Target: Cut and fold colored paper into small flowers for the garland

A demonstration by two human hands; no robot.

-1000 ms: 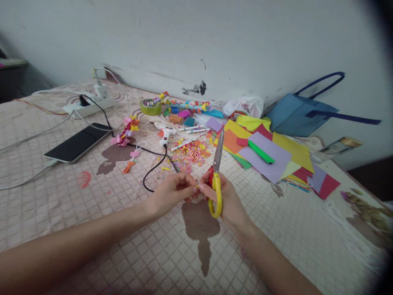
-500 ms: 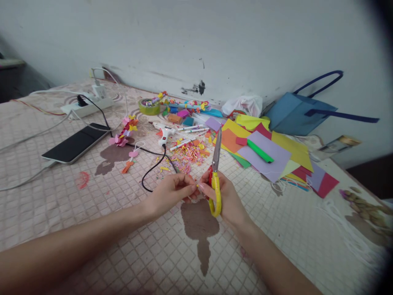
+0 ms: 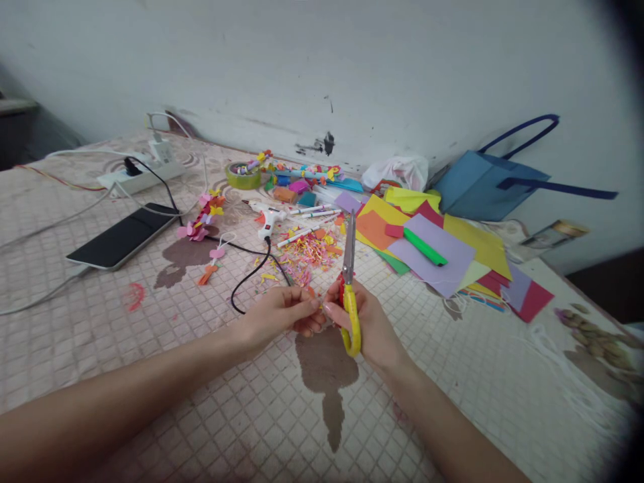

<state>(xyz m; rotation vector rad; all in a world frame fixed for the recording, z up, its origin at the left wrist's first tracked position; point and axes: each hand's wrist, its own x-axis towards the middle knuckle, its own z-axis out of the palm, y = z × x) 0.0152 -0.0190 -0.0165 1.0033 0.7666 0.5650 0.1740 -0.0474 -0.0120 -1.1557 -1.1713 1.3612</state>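
Note:
My right hand [image 3: 366, 322] is closed around a pair of scissors [image 3: 351, 288] with yellow and red handles, the blades pointing up and away from me. Its thumb and finger also come together close to my left hand's fingertips. My left hand [image 3: 289, 312] is closed in a pinch; whatever sits between its fingertips is too small and too covered to name. Just beyond both hands lies a heap of small colourful paper scraps [image 3: 309, 253]. The black cord of a white glue gun [image 3: 269, 223] curves past my left hand.
Coloured paper sheets [image 3: 433, 251] with a green strip lie to the right. Behind them stands a blue bag [image 3: 490, 184]. A black phone [image 3: 123, 235] and a white power strip [image 3: 143, 176] with cables are at the left, near a paper flower chain [image 3: 204, 216]. Green tape [image 3: 243, 176] sits farther back.
The scissors have tipped slightly to the left in my right hand. The fingertips of both hands stay close together and have shifted only a little.

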